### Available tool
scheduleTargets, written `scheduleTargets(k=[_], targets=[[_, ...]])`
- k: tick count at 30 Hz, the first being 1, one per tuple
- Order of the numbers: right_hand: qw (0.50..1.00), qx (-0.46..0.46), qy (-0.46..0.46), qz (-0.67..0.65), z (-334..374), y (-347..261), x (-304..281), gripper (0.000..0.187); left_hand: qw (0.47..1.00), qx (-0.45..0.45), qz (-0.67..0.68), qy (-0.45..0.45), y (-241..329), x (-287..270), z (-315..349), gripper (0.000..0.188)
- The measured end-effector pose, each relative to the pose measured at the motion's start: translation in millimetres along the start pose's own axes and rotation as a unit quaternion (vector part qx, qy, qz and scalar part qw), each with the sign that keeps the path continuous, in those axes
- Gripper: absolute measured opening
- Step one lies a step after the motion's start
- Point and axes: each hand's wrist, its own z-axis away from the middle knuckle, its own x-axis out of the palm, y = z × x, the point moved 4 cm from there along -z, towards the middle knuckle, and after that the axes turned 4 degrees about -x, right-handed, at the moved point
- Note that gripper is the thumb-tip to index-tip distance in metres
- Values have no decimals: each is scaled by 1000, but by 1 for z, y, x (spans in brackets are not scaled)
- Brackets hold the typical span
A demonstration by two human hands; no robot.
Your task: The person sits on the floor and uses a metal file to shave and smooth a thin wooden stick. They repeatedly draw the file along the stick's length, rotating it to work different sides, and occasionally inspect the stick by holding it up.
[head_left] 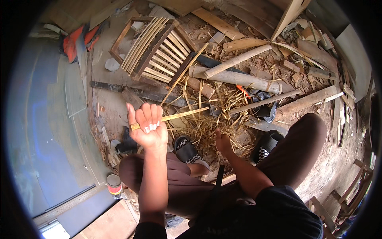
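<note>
My left hand (148, 124) is raised in a closed fist around a flat, yellowish bamboo strip (185, 114). A short end of the strip sticks out on the left, and its long end points right over the shavings. Lower and to the right, my right hand (223, 143) is closed near the strip's far end. Something thin and dark seems to rise from it, but I cannot make out what it is. Below and around both hands lies a tangled heap of thin bamboo shavings (238, 105). My feet, in dark sandals (186, 148), flank the heap.
A wooden frame with slats (159, 51) leans at the far left. Beyond the heap lie a thick bamboo pole (238, 79), planks (310, 99) and wood scraps. A blue-grey board (51, 119) covers the left side, with a small can (114, 185) beside my knee.
</note>
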Motion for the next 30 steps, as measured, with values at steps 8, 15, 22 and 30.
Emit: scheduleTargets(k=[8,15,22,30], targets=[[992,-90,6,-88,33,-70,16,74,983,125,-131,14,3,2,15,67],[990,-100,26,-98,40,-67,15,74,976,123,-180,14,5,5,14,62],[998,-31,13,-60,27,-52,2,76,982,76,-166,-39,7,15,18,59],[947,-305,-48,-84,111,-180,-23,59,971,6,-144,-193,6,12,20,58]])
